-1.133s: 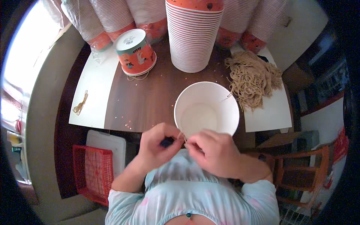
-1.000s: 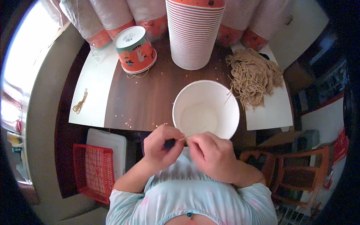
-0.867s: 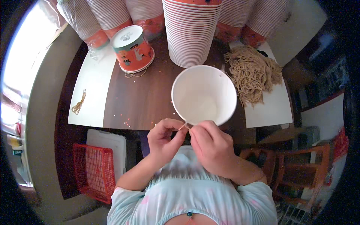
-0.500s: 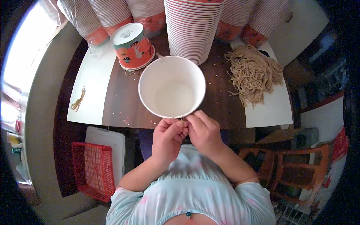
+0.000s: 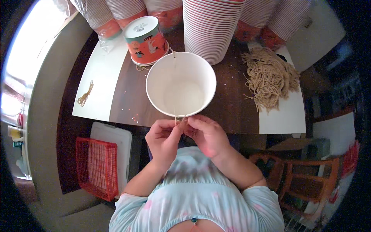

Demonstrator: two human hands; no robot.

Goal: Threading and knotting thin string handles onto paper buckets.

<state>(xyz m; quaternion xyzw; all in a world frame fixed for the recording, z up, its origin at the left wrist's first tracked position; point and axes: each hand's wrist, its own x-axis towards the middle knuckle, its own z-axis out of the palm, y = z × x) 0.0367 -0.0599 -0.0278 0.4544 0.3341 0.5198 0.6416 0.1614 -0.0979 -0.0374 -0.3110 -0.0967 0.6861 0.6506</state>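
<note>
A white paper bucket (image 5: 181,87) stands upright near the table's front edge, its mouth facing me. A thin tan string (image 5: 176,119) comes over its near rim, and a bit of string also shows at the far rim. My left hand (image 5: 163,138) is closed, pinching the string with thumb and fingertips just below the rim. Beside it my right hand (image 5: 208,135) is also closed on the string, its fingertips against the near rim. Fingers hide the string's ends. Behind the bucket an orange printed bucket (image 5: 150,48) sits upside down, with string around its base.
A tall stack of nested buckets (image 5: 210,33) rises behind, with several plastic-wrapped stacks (image 5: 123,11) along the back. A tangled heap of string (image 5: 270,79) lies at the right, a small string bundle (image 5: 85,93) at the left. Below left is a red crate (image 5: 96,166).
My fingers have shifted on the string at the near rim, and the hands have spread a little. The bucket has tipped slightly, so the string at its far rim now shows.
</note>
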